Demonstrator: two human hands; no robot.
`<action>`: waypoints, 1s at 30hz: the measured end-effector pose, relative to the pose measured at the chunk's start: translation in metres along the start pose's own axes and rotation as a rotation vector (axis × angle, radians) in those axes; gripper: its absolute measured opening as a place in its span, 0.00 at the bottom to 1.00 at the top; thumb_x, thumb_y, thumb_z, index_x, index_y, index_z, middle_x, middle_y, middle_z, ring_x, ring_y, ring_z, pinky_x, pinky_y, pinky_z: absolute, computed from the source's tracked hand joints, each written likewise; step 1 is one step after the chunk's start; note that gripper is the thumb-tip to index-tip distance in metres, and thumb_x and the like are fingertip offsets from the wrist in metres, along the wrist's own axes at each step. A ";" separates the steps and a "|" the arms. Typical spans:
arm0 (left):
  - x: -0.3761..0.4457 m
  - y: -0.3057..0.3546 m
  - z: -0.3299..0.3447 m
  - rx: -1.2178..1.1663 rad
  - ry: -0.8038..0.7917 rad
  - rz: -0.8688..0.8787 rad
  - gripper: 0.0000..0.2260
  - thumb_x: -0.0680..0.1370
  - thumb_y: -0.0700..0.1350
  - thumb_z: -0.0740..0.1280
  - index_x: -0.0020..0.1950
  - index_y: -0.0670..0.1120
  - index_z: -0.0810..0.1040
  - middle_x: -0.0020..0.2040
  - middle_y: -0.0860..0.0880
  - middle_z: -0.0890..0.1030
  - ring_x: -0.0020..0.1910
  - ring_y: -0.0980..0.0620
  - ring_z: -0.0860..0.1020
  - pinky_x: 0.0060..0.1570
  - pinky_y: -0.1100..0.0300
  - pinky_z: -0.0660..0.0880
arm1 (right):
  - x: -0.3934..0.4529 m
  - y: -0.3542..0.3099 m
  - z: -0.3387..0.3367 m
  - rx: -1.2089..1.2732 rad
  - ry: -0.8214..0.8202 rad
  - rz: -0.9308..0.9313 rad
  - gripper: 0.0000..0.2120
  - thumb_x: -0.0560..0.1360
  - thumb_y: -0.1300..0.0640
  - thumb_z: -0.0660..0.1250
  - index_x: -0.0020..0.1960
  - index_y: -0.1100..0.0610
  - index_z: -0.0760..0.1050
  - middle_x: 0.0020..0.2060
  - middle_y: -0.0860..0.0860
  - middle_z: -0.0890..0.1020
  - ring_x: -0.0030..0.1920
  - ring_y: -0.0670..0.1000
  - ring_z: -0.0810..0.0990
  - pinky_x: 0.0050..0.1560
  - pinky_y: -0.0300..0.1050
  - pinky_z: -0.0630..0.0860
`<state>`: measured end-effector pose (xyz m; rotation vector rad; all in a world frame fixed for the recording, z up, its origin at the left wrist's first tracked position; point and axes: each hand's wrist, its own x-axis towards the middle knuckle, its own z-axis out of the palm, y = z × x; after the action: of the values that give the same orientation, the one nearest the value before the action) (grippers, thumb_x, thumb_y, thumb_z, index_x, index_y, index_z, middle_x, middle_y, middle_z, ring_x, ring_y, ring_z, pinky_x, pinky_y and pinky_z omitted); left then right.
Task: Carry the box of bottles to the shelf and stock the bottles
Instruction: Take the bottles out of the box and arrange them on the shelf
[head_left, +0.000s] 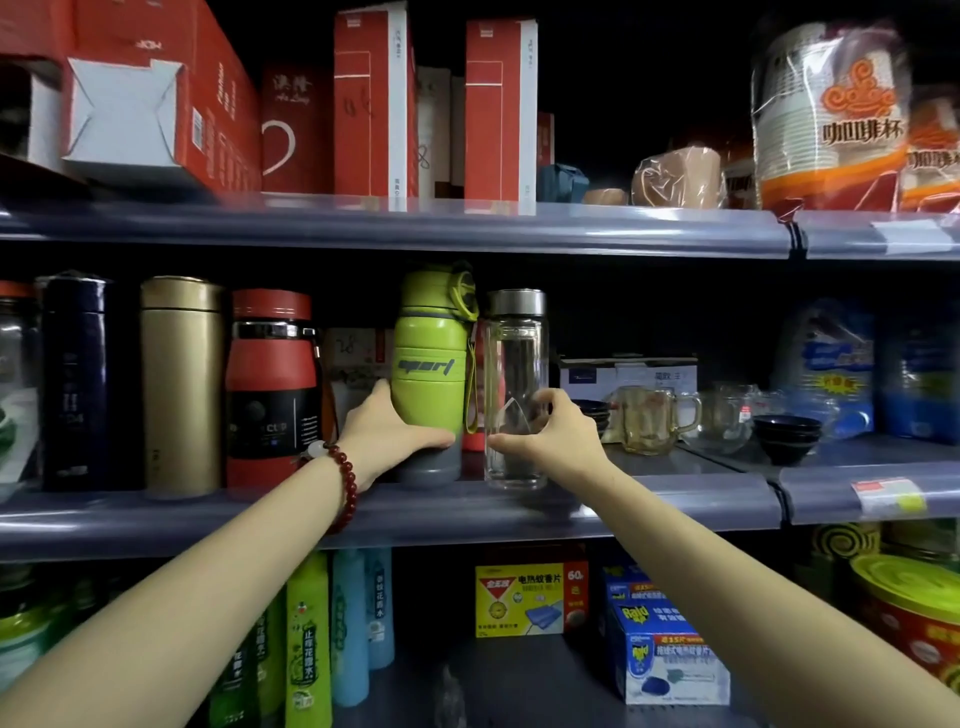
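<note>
Left hand (387, 423) wraps lower body of green bottle (428, 374), upright on middle shelf (649, 501). Right hand (558, 436) grips clear glass bottle (514, 384) just right of it. Advice: seat both bases flat, slide in line with red flask (272, 384), release gently; glass looks tip-prone.

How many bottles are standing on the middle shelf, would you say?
6 or so: green bottle in left hand, clear bottle in right hand, plus red, gold, navy, one cut off.
</note>
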<state>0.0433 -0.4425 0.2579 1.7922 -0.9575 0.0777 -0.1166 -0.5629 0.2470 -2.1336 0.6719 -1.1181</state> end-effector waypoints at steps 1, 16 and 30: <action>-0.001 -0.002 -0.005 -0.003 0.002 -0.005 0.34 0.60 0.52 0.80 0.61 0.51 0.70 0.55 0.51 0.78 0.53 0.49 0.76 0.52 0.58 0.72 | 0.000 -0.002 0.003 0.003 -0.004 -0.003 0.37 0.65 0.47 0.78 0.67 0.56 0.65 0.56 0.52 0.75 0.53 0.50 0.74 0.49 0.41 0.70; -0.013 -0.011 -0.027 -0.075 0.026 -0.022 0.32 0.63 0.46 0.79 0.63 0.49 0.68 0.51 0.53 0.74 0.51 0.52 0.73 0.51 0.60 0.68 | -0.006 -0.021 0.034 0.063 -0.083 -0.025 0.36 0.65 0.47 0.77 0.67 0.53 0.65 0.53 0.47 0.73 0.54 0.48 0.72 0.51 0.39 0.68; -0.020 -0.021 -0.034 -0.049 0.065 -0.032 0.33 0.63 0.49 0.78 0.64 0.49 0.67 0.59 0.49 0.77 0.60 0.47 0.75 0.55 0.60 0.70 | -0.007 -0.030 0.059 0.051 -0.011 0.010 0.41 0.61 0.40 0.78 0.63 0.53 0.61 0.59 0.54 0.73 0.57 0.54 0.74 0.58 0.50 0.75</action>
<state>0.0560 -0.4008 0.2474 1.7487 -0.8770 0.0907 -0.0662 -0.5203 0.2391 -2.0893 0.6416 -1.1060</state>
